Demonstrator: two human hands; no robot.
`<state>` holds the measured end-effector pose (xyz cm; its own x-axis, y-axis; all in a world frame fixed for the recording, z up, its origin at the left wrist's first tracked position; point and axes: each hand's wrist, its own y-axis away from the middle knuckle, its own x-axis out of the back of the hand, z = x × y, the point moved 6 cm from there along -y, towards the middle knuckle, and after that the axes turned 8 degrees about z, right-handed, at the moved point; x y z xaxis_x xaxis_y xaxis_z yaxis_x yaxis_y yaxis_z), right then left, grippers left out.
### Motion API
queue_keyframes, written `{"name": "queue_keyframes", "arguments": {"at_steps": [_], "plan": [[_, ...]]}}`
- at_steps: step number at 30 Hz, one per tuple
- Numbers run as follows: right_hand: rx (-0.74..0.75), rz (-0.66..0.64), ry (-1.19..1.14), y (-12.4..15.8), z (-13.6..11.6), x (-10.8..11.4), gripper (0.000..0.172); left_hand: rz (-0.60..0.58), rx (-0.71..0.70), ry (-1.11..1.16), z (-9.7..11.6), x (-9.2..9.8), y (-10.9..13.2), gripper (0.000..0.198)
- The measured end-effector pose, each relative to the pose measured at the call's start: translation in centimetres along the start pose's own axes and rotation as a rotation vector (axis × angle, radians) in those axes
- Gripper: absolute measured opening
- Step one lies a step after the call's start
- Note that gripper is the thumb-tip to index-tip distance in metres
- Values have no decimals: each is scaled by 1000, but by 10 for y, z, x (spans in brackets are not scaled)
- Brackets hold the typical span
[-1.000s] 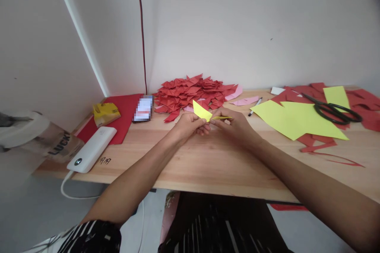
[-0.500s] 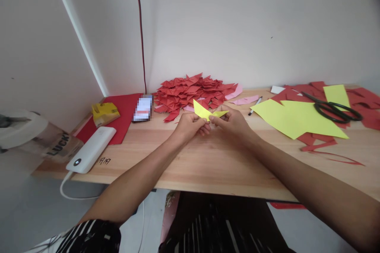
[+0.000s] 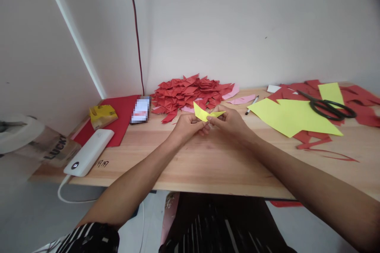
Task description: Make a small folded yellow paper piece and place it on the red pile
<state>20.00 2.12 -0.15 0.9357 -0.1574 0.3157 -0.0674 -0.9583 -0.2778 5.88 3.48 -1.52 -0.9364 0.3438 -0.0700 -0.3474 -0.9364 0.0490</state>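
Between my two hands is a small folded yellow paper (image 3: 201,112) with a pointed flap at each side. My left hand (image 3: 189,125) pinches its left part, thumb in front and fingers curled behind and below. On the other side my right hand (image 3: 230,121) grips it, with the thumb pressed on the middle fold. Part of the paper is hidden under the fingers. Just behind the hands lies a heap of folded red paper pieces (image 3: 190,91), with some pink scraps (image 3: 242,99) beside it.
Right of my hands lie a yellow paper sheet (image 3: 285,116), black scissors (image 3: 332,110), red paper scraps (image 3: 366,112) and a marker (image 3: 252,105). To the left are a phone (image 3: 140,109), red paper (image 3: 123,126), a yellow packet (image 3: 102,116), a white power bank (image 3: 89,153) and a cup (image 3: 61,148).
The view has shifted slightly. Both hands still hold the yellow paper in nearly the same place, and its right flap sits a little differently.
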Motion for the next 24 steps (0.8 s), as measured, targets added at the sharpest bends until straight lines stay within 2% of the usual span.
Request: {"name": "queue_keyframes", "arguments": {"at_steps": [8,16,20,24], "plan": [[59,4,11,3,-3,-3,16,53,74,16,-2,2,2,11],[20,12,13,2,0,-4,16,76,-9,-93,1,1,3,11],[-3,-4,-16,3,1,-5,16,96,-68,-97,2,2,4,14],[-36,-16,-63,1,2,-6,19,100,-59,-49,2,2,4,15]]}}
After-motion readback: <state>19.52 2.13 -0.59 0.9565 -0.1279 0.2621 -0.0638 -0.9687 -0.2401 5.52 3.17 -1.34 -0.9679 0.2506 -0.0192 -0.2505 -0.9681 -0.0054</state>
